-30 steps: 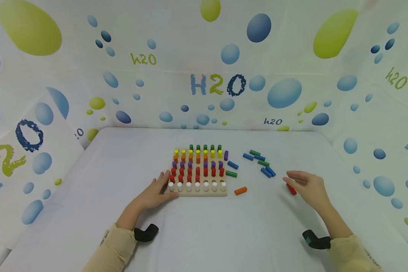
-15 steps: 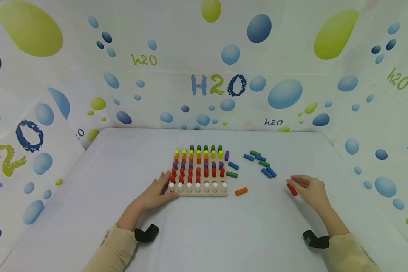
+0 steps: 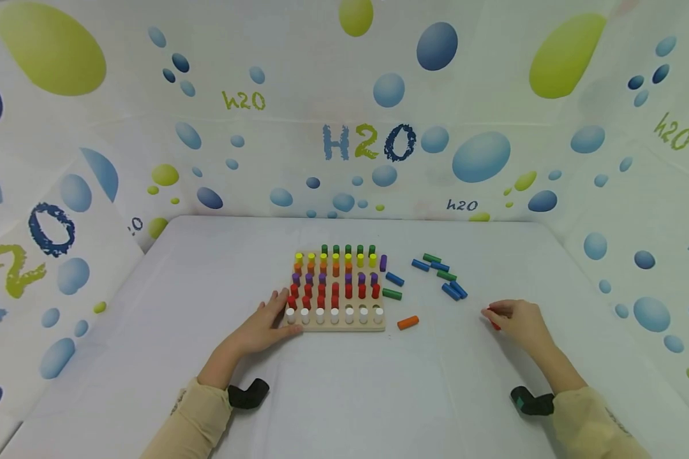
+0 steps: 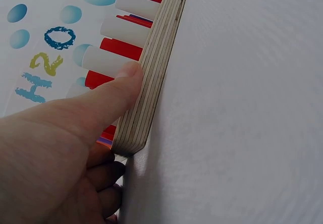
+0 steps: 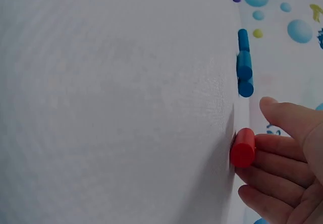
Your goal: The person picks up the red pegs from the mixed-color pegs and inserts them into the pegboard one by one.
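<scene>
A wooden pegboard (image 3: 344,329) carries rows of upright white, red, purple, orange, yellow and green pegs. My left hand (image 3: 262,328) holds its near left corner. In the left wrist view the thumb lies against the board's layered edge (image 4: 151,77), with the other fingers around the corner. Over to the right, my right hand (image 3: 522,324) is at a red peg (image 5: 244,151) lying on the table. The right wrist view has its fingers (image 5: 277,166) behind and against the peg, while the thumb (image 5: 287,114) stays apart from it.
Blue pegs (image 3: 451,292) and green pegs (image 3: 432,257) lie loose between board and right hand. An orange peg (image 3: 408,322) lies near the board's front right corner. Beside its right edge are a purple peg (image 3: 383,262), a blue peg (image 3: 395,278) and a green peg (image 3: 392,294).
My right hand has come down slightly and its fingers have closed in around the red peg, covering more of it. The left hand and the pegboard stay in place.
</scene>
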A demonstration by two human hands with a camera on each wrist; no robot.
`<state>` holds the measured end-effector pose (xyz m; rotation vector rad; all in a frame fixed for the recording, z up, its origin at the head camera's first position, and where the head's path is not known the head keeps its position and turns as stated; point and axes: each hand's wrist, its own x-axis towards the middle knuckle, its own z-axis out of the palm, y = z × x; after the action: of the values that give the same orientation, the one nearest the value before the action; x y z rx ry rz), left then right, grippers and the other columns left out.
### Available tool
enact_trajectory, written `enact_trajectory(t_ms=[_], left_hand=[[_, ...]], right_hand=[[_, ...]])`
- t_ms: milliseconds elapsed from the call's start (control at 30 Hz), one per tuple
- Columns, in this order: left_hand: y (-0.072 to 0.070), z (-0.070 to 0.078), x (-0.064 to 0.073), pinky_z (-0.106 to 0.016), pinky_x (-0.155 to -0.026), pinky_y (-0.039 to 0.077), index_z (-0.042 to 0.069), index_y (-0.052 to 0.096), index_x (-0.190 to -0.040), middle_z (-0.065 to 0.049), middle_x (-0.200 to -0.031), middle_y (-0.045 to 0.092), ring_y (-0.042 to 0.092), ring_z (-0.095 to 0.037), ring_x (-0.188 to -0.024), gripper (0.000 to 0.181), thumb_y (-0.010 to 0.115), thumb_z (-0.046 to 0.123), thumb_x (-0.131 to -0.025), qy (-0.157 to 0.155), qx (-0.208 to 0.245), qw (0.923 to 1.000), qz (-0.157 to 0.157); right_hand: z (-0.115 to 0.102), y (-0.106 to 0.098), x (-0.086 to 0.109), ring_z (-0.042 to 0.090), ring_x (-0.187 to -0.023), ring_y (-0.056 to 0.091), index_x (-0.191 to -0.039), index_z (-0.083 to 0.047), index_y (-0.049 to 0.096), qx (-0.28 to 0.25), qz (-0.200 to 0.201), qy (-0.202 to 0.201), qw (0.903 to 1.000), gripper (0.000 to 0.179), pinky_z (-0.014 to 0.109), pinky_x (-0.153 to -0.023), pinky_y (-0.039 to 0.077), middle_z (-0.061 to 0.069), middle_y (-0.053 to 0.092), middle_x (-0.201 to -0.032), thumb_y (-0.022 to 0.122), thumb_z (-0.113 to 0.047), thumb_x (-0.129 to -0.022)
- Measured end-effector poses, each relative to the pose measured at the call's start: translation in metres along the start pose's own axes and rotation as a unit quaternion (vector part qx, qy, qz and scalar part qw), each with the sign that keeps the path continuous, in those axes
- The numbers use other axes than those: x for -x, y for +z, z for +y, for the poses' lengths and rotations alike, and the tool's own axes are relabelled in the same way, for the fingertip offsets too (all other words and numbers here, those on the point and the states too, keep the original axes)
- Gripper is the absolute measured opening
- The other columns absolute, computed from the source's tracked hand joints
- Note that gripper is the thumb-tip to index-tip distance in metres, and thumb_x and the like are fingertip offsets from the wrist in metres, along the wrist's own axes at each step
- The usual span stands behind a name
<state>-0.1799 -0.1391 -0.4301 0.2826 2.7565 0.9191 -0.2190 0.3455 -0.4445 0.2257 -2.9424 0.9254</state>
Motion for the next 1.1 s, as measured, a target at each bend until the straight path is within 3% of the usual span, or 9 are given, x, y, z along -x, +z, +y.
enact_trajectory(t_ms=[133,333,533,633,933,1100], left_hand=[[-0.0001,0.0003,0.0006,-0.05,-0.11,0.001,-0.003,0.014,-0.144,-0.018,-0.15,0.012,0.002,-0.034,-0.138,0.094,0.061,0.05,-0.082,0.001,0.001,1.0,0.002],[0.0013,-0.0017,0.0004,-0.05,-0.11,0.001,-0.003,0.015,-0.144,-0.018,-0.15,0.013,0.003,-0.034,-0.138,0.094,0.06,0.051,-0.082,0.007,0.001,1.0,0.003],[0.0014,-0.002,0.0009,-0.05,-0.11,0.001,-0.003,0.014,-0.144,-0.018,-0.15,0.013,0.003,-0.034,-0.138,0.095,0.061,0.051,-0.082,0.008,0.0,1.0,0.005],[0.0004,-0.0008,0.0015,-0.05,-0.11,0.002,-0.003,0.015,-0.144,-0.019,-0.15,0.013,0.003,-0.034,-0.138,0.094,0.061,0.05,-0.082,0.007,0.001,1.0,0.006],[0.0002,-0.0001,0.0016,-0.05,-0.11,0.002,-0.003,0.015,-0.144,-0.019,-0.15,0.013,0.003,-0.034,-0.138,0.093,0.06,0.05,-0.083,0.005,-0.001,1.0,0.004],[0.0,0.0002,0.0015,-0.05,-0.11,0.002,-0.004,0.015,-0.144,-0.019,-0.15,0.013,0.003,-0.034,-0.138,0.094,0.061,0.05,-0.082,0.005,0.003,1.0,0.005]], right_hand=[[0.0002,0.0026,-0.0022,0.038,-0.088,0.062,-0.1,0.01,0.065,0.038,-0.009,-0.018,0.9991,0.034,0.046,-0.073,0.052,0.023,0.066,-0.092,0.066,-0.019,-0.083],[0.0002,0.0015,-0.001,0.043,-0.093,0.058,-0.103,0.013,0.062,0.074,-0.026,0.002,0.9969,0.039,0.05,-0.076,0.05,0.028,0.063,-0.096,0.067,-0.02,-0.083],[-0.0035,0.0013,-0.0028,0.03,-0.073,0.06,-0.093,0.009,0.067,0.11,-0.03,-0.03,0.9931,0.027,0.044,-0.065,0.051,0.02,0.066,-0.083,0.069,-0.015,-0.081],[-0.0066,0.0021,-0.0036,0.026,-0.068,0.059,-0.089,0.008,0.067,0.114,-0.03,-0.045,0.992,0.021,0.041,-0.062,0.052,0.017,0.065,-0.078,0.07,-0.011,-0.08],[-0.0075,0.0036,-0.0037,0.028,-0.075,0.063,-0.087,0.003,0.069,0.102,-0.03,-0.07,0.9919,0.014,0.041,-0.067,0.053,0.013,0.068,-0.082,0.07,-0.007,-0.079],[-0.004,-0.0005,-0.0049,0.029,-0.08,0.064,-0.088,0.003,0.069,0.065,-0.025,-0.081,0.9943,0.014,0.043,-0.07,0.053,0.011,0.069,-0.082,0.07,-0.008,-0.079]])
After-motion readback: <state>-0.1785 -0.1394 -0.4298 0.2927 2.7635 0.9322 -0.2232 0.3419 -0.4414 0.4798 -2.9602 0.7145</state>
